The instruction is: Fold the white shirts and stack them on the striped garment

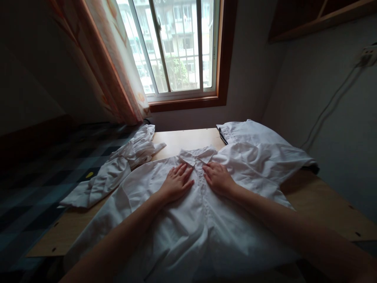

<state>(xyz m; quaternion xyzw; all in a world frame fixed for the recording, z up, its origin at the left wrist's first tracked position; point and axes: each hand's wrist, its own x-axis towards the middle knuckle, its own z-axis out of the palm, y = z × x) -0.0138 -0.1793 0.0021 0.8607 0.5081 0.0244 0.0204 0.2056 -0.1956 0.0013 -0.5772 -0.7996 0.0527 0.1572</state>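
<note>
A white collared shirt (188, 228) lies spread front side up on a wooden board (185, 138), its collar pointing away toward the window. My left hand (176, 182) rests flat on the shirt just below the left collar point, fingers spread. On the other side of the front placket, my right hand (218, 177) lies on the fabric near the right collar point, its fingers extended. Neither hand grips anything. Wrinkles run through the shirt's lower front and its right sleeve.
Crumpled white cloth (118, 167) lies along the board's left edge, over a dark checked bedspread (26, 196). Folded white clothing (253, 131) sits at the back right. Behind are a window (182, 47), a curtain (103, 59) and a cable (330, 104) on the right wall.
</note>
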